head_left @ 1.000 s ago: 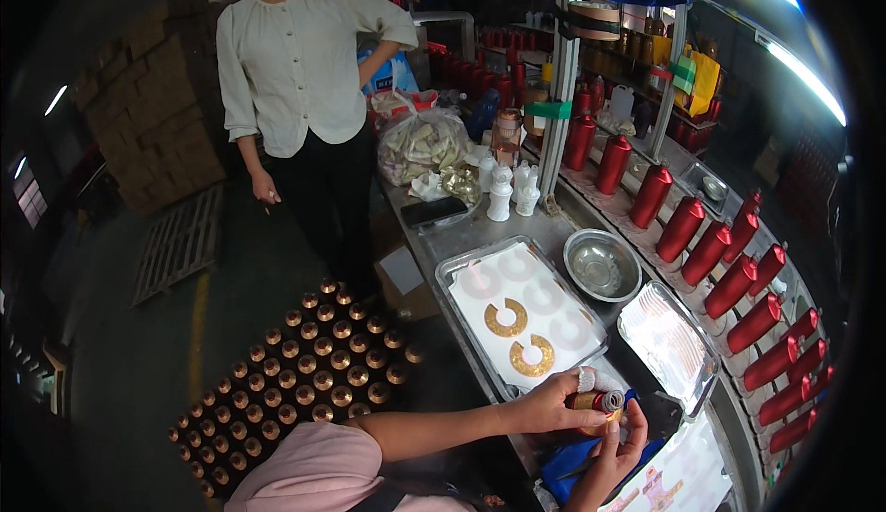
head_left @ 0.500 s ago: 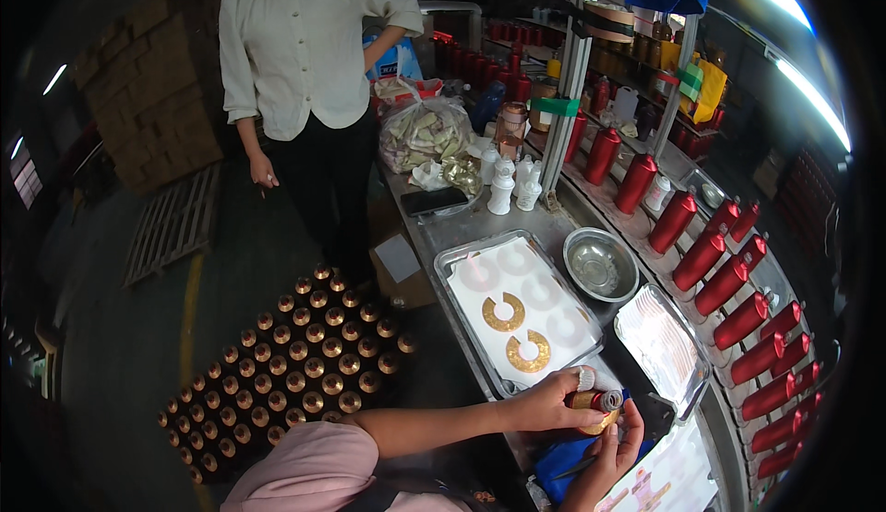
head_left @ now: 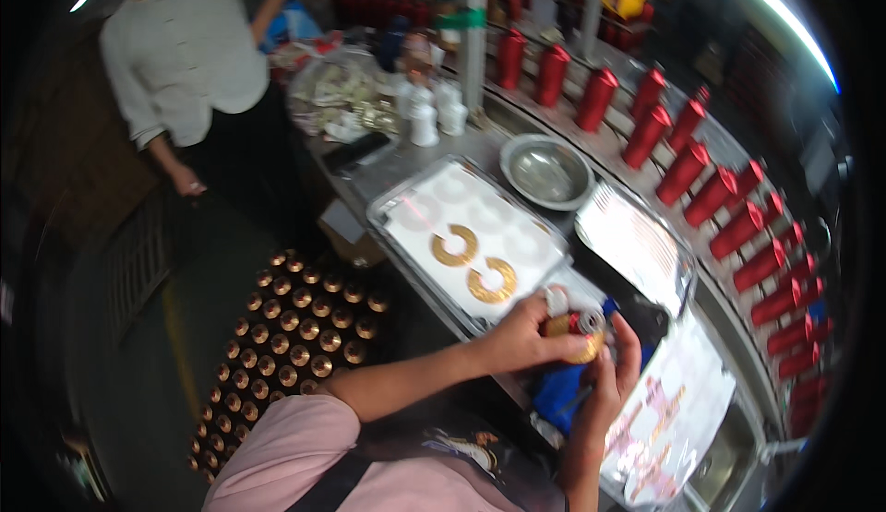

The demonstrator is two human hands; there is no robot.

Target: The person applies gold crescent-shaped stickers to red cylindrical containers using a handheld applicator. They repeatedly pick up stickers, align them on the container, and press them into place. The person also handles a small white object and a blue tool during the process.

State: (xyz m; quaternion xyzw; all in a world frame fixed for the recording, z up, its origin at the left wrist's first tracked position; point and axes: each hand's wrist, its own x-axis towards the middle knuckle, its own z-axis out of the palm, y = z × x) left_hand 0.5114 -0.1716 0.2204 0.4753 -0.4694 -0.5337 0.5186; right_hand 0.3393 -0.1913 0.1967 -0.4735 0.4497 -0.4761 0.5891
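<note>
My left hand (head_left: 521, 335) is closed round a red bottle (head_left: 591, 322), its open neck tilted up toward me. A gold label (head_left: 585, 351) curves round the bottle's shoulder. On the other side, my right hand (head_left: 609, 385) has its fingers bent against the bottle, with thumb and fingertips at the label's edge. Just beyond lies a metal tray (head_left: 426, 298) lined with a white sheet (head_left: 420, 231). Two gold C-shaped labels, one farther (head_left: 450, 252) and one nearer (head_left: 489, 296), rest on it among pale C-shaped marks.
Beside the tray stand a metal bowl (head_left: 546, 172) and another shiny tray (head_left: 637, 231). Red bottles (head_left: 683, 172) line the right side. A blue cloth (head_left: 558, 399) and pink-gold printed sheet (head_left: 706, 378) lie nearby. Gold-shouldered bottles (head_left: 300, 351) stand lower left; another person (head_left: 198, 60) stands beyond.
My view has turned, so the bench, trays and other person sit farther left and higher. Both hands stay on the bottle, with little change in their grip.
</note>
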